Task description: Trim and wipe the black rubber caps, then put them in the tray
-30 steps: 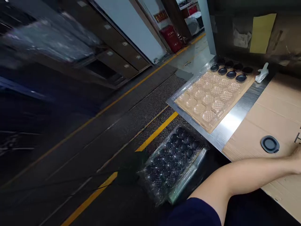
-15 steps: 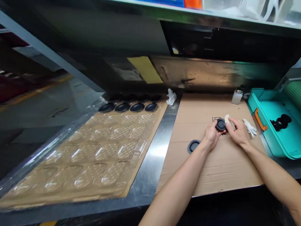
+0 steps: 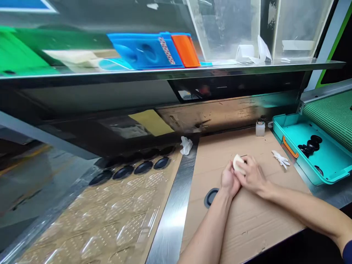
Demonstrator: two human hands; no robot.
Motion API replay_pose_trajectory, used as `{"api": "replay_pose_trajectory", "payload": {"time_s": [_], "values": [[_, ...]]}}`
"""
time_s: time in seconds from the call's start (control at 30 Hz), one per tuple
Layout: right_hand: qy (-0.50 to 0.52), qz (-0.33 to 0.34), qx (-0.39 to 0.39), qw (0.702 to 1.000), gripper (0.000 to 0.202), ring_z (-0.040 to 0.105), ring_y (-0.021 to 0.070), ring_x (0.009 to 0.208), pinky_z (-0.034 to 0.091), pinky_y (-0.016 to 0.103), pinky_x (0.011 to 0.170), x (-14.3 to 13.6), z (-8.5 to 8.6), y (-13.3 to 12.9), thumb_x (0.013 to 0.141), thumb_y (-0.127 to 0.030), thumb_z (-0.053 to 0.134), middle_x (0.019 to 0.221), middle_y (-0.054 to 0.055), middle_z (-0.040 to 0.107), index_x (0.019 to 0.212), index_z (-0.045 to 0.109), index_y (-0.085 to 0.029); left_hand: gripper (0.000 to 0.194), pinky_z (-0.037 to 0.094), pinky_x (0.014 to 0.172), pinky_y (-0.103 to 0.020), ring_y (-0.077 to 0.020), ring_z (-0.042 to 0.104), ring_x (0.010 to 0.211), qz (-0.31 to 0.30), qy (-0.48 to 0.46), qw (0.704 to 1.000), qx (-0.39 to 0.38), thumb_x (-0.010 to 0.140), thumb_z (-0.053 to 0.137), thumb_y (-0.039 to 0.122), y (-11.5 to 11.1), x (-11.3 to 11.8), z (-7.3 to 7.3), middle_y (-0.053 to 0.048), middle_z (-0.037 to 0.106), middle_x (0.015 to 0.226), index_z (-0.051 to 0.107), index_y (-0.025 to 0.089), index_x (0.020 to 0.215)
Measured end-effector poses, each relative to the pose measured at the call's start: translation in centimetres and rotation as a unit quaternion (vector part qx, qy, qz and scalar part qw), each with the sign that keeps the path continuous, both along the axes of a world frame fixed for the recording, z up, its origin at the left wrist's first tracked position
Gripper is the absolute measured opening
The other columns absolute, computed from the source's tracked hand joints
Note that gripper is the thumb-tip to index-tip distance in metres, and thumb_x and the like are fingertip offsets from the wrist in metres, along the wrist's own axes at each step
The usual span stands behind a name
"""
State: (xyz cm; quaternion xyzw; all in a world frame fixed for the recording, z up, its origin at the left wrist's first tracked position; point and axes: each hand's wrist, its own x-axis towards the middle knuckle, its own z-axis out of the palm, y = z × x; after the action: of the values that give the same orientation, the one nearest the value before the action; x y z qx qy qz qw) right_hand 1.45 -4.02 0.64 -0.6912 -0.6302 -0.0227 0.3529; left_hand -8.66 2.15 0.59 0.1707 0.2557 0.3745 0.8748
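Note:
My right hand (image 3: 251,174) pinches a white pad (image 3: 238,164) and presses it over my left hand (image 3: 230,179). The fingers of my left hand are curled beneath it, and whatever they hold is hidden by the pad and my right hand. Beside my left forearm, a dark grey ring-shaped piece (image 3: 211,198) lies on the cardboard sheet (image 3: 264,220). A crumpled white glove (image 3: 281,160) rests to the right of my hands.
On the left, a clear moulded tray (image 3: 129,209) holds several black discs (image 3: 143,167) at its back. A teal bin (image 3: 316,176) with black parts stands right. A small bottle (image 3: 260,128) and white tissue (image 3: 186,145) sit behind. Above runs a metal shelf (image 3: 220,70).
The view has tilted up and shows more of the shelf. The white pad, earlier beside the black round part, is now over my left hand, and that part is out of sight.

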Motion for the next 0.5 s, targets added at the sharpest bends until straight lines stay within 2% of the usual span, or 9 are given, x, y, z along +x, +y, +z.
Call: {"api": "replay_pose_trajectory", "payload": {"time_s": [0.07,0.17,0.27,0.4,0.5], "values": [[-0.031,0.006,-0.018,0.999,0.033,0.056,0.0268,0.108,0.053,0.038,0.091,-0.2,0.1,-0.5,0.096,-0.034,0.060,0.119,0.012,0.064,0.125,0.072,-0.025,0.034,0.057,0.102,-0.039,-0.0217,0.074,0.103,0.007,0.011,1.000,-0.011,0.106,0.038,0.028,0.0,0.1,0.0,-0.012,0.077,0.105,0.068,0.014,0.113],[-0.052,-0.033,-0.046,0.997,0.032,0.055,0.0277,0.105,0.052,0.039,0.088,-0.2,0.4,-1.1,0.097,-0.033,0.057,0.115,0.014,0.065,0.123,0.073,-0.023,0.034,0.058,0.101,-0.038,-0.0199,0.075,0.097,0.002,0.023,1.000,-0.015,0.107,0.037,0.025,0.1,0.2,0.1,-0.009,0.077,0.099,0.068,0.015,0.114],[-0.070,0.007,-0.057,0.996,0.035,0.055,0.0278,0.108,0.051,0.039,0.091,0.5,0.7,-0.8,0.097,-0.034,0.058,0.121,0.013,0.065,0.127,0.071,-0.024,0.036,0.058,0.102,-0.041,-0.0231,0.074,0.106,-0.009,0.032,0.999,-0.007,0.107,0.037,0.028,0.2,0.1,0.1,-0.014,0.077,0.110,0.067,0.014,0.121],[0.005,-0.081,-0.025,0.996,0.033,0.057,0.0275,0.114,0.050,0.040,0.100,3.4,1.5,-0.1,0.095,-0.030,0.060,0.121,0.014,0.063,0.124,0.071,-0.021,0.036,0.060,0.096,-0.047,-0.0264,0.073,0.112,-0.016,0.040,0.999,0.011,0.107,0.036,0.031,0.3,0.0,0.1,-0.018,0.074,0.121,0.062,0.014,0.125],[0.087,-0.062,0.018,0.994,0.055,0.059,0.0254,0.118,0.050,0.038,0.103,4.8,2.1,-0.1,0.088,-0.030,0.069,0.131,0.014,0.058,0.140,0.057,-0.019,0.032,0.061,0.091,-0.044,-0.0250,0.075,0.103,-0.017,0.039,0.999,0.017,0.108,0.039,0.033,0.4,0.2,0.0,-0.017,0.076,0.114,0.063,0.014,0.115]]}}
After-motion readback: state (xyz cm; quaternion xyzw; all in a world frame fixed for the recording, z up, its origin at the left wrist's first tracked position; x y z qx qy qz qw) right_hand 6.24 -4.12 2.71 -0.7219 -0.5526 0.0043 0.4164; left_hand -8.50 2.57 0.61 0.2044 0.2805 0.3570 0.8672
